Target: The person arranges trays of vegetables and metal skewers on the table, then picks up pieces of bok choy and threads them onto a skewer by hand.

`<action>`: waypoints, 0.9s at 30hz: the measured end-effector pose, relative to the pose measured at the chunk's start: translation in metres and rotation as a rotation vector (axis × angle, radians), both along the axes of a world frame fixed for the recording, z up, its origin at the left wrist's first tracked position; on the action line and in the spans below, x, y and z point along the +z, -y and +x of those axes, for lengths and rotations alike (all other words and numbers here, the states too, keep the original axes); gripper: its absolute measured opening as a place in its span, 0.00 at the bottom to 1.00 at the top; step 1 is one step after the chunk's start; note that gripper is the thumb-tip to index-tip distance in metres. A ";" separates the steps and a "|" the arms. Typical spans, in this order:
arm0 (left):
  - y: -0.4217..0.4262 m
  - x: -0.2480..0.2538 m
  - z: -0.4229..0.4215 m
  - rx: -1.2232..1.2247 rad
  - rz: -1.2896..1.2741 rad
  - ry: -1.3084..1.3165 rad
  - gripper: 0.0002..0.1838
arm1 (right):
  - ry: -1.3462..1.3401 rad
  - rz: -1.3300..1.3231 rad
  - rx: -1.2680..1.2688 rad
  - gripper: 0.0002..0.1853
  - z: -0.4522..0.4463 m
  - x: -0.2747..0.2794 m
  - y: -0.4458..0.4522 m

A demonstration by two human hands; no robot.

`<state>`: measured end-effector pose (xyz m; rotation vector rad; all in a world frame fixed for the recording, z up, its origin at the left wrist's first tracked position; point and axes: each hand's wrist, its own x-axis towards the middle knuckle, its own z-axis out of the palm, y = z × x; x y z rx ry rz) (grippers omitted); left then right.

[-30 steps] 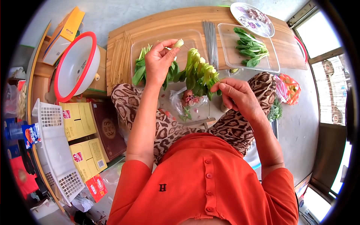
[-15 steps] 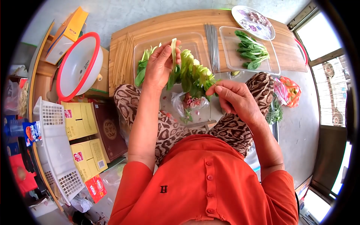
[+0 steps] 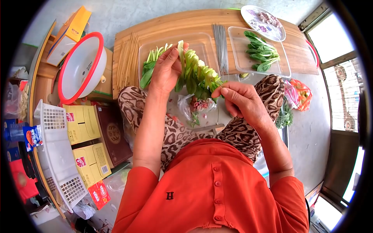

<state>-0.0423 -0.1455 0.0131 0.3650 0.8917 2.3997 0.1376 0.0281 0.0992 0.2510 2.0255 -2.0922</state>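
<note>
Left hand point(image 3: 167, 70) on slim, pale stalk point(image 3: 180, 49)

I wear an orange-red shirt point(image 3: 194, 178), with short sleeves point(image 3: 285, 194) of the same colour. A small dark letter H point(image 3: 169, 195) is on the left side of its front, and four red buttons point(image 3: 218, 183) stand in one row at the middle. My trousers point(image 3: 178, 144) have brown and cream animal spots. My left hand point(image 3: 165, 72) and right hand point(image 3: 241, 98) are bare

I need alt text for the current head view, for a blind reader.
A person's left hand holds a pale stalk beside a row of leafy greens; the right hand pinches the row's other end. Beyond, a wooden table bears two clear trays holding more greens.
</note>
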 end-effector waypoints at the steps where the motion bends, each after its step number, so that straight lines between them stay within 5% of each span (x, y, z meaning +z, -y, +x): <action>1: 0.001 0.000 0.000 0.001 -0.001 0.000 0.15 | 0.002 0.000 0.000 0.16 0.000 0.000 0.000; 27: 0.008 0.000 -0.004 -0.086 -0.029 -0.017 0.16 | -0.018 0.013 0.011 0.16 0.002 -0.001 0.000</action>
